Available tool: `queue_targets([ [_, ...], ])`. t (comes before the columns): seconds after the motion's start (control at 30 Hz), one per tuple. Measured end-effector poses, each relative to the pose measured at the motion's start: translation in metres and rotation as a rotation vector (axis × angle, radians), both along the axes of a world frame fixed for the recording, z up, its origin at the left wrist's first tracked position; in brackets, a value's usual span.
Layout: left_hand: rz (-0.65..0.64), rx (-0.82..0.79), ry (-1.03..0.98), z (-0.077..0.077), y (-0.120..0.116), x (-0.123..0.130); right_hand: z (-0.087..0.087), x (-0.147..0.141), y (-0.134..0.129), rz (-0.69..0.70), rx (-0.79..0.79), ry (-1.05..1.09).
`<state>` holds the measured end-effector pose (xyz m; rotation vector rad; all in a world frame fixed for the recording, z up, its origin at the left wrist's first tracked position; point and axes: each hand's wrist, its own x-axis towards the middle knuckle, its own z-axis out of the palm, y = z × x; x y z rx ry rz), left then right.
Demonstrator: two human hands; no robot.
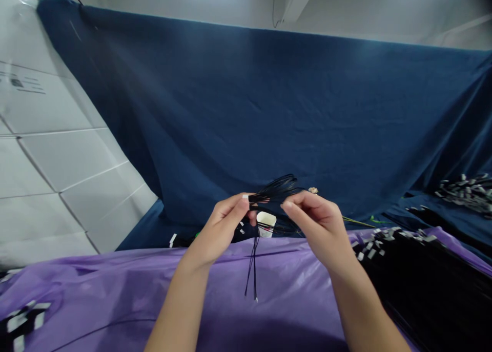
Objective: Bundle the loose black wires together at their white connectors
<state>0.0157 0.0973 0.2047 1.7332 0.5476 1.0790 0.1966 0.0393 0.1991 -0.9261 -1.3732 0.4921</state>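
A coiled bundle of thin black cable [277, 187] is pinched between the thumb and fingers of my left hand [226, 219]. A small white connector or tag [245, 197] shows at my left thumb tip. My right hand [315, 219] is closed at the right side of the loops, thumb against index finger. A strand of the cable appears to run into that pinch, but the fingers partly hide it. Loose cable ends [253, 275] hang below my left hand, over the purple sheet [277, 301].
Behind my hands stand a white cup [266, 224] and a dark blue cloth [269, 111]. Black cables with white ends lie in a large pile [434, 280] at right and a smaller one [23, 321] at lower left. White boxes [69, 162] are stacked on the left.
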Motion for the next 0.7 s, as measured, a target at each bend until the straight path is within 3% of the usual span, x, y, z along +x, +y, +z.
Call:
queue_targets([
  [0.1,-0.016,-0.180,-0.021,0.000,-0.003,0.005,-0.003,-0.005,0.002,-0.211,0.224,-0.223],
  [0.17,-0.069,-0.295,-0.033,-0.001,-0.005,0.008,-0.004,-0.007,0.004,-0.275,0.334,-0.323],
  [0.37,-0.190,-0.412,-0.090,-0.002,-0.007,0.016,-0.002,-0.006,0.001,-0.264,0.367,-0.403],
  [0.7,-0.215,-0.383,-0.097,-0.004,-0.010,0.017,-0.003,-0.005,0.003,-0.208,0.375,-0.375],
])
